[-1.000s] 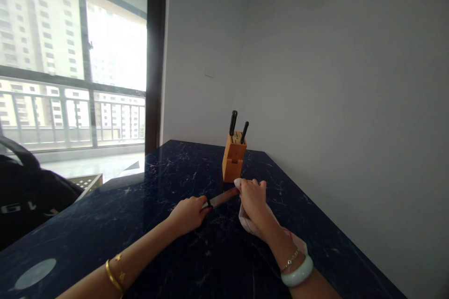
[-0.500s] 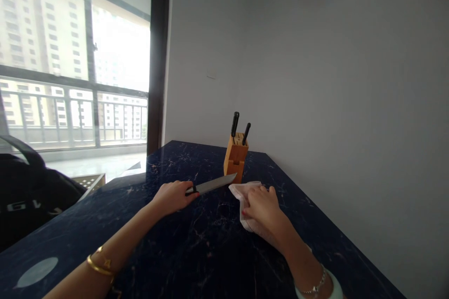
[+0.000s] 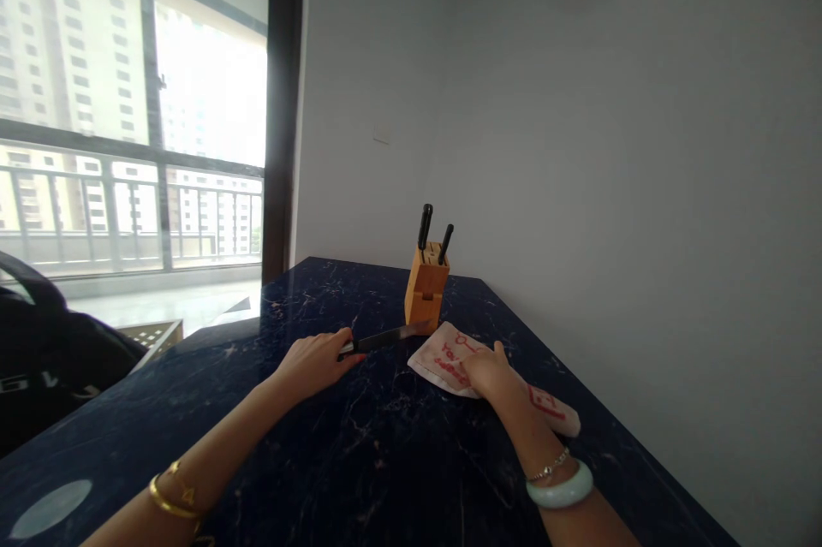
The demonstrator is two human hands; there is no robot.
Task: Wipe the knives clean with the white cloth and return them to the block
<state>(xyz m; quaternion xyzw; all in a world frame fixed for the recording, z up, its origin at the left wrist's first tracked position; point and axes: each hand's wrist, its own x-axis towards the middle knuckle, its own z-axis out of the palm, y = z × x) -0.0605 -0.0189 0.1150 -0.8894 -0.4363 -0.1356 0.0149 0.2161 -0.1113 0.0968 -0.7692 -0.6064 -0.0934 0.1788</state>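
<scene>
My left hand [image 3: 319, 356] is closed round the black handle of a kitchen knife [image 3: 389, 336]. Its blade points right, with the tip in front of the base of a wooden knife block [image 3: 426, 283]; whether they touch I cannot tell. Two black-handled knives stick up from the block's top. A pale pink cloth with red print [image 3: 438, 361] is gripped in my right hand [image 3: 491, 371], just right of the knife tip. Most of the cloth hangs or lies spread over the table, and its other end shows beyond my wrist. My right fingertips are partly hidden.
The dark blue marbled table [image 3: 372, 461] runs back to the grey wall [image 3: 610, 187], which borders it on the right. A black bag [image 3: 51, 359] stands off its left edge, by the window [image 3: 211, 127]. A pale oval patch [image 3: 51, 509] shows at the front left.
The cloth has come away from the blade side and now spreads flatter, showing its red print. My right hand has turned. The knife's blade has rotated and looks darker.
</scene>
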